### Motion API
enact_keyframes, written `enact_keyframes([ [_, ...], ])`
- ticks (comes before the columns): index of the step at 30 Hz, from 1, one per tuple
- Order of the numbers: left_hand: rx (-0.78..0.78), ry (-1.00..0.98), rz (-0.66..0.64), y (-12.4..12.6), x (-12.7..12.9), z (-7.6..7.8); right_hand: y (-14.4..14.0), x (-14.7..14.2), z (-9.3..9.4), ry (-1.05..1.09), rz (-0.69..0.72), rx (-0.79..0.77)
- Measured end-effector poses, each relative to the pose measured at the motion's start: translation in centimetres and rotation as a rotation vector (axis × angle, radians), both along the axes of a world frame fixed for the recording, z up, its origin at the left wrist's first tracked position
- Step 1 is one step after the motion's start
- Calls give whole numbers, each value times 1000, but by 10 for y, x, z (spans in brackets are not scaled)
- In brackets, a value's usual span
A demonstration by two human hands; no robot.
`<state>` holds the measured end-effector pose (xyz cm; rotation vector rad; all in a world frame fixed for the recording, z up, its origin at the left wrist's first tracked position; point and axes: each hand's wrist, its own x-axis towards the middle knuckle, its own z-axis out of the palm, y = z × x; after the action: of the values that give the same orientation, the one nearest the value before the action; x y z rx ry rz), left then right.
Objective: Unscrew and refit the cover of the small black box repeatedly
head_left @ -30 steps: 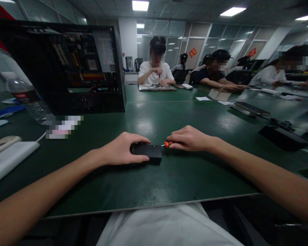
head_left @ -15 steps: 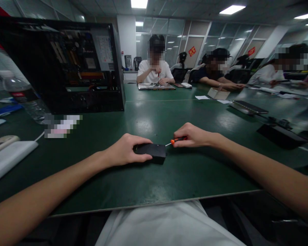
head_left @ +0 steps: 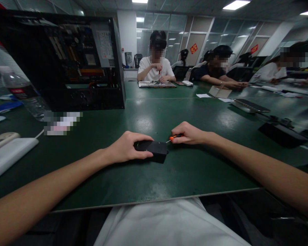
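Screwdriver (head_left: 174, 137) now nearer black box (head_left: 155, 149)

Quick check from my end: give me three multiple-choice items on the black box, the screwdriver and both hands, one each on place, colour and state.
1. Where does the open computer case stand?
A. far left of the table
B. beside the right hand
C. on the floor

2. What colour is the screwdriver grip?
A. blue
B. orange
C. green

3. What is the left hand doing?
A. lifted clear
B. resting open
C. gripping the black box

Answers: 1 A, it stands behind the water bottle. 2 B, orange shows past the right hand. 3 C, thumb and fingers close round the box.
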<state>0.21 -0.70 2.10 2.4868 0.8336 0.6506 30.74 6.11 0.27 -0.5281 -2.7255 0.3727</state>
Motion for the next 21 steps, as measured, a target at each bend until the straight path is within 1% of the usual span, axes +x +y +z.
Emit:
enact_keyframes([
  [3, 19, 4, -27, 0, 0, -1, 2, 9, 11, -41, 17, 78],
  [6, 27, 5, -30, 1, 1, -1, 6, 23, 21, -97, 0, 75],
  [9, 21, 2, -32, 1, 1, -1, 8, 29, 24, -111, -15, 60],
  [11, 18, -5, -36, 2, 1, -1, 7, 26, 20, -106, -3, 26],
  [15, 14, -9, -27, 1, 1, -3, 3, 10, 4, -60, 12, -90],
  [18, 10, -23, -4, -1, 0, -4, 2, 2, -5, -11, 2, -114],
  [21, 7, -40, 4, -2, 1, -4, 1, 0, -8, -13, -2, -139],
])
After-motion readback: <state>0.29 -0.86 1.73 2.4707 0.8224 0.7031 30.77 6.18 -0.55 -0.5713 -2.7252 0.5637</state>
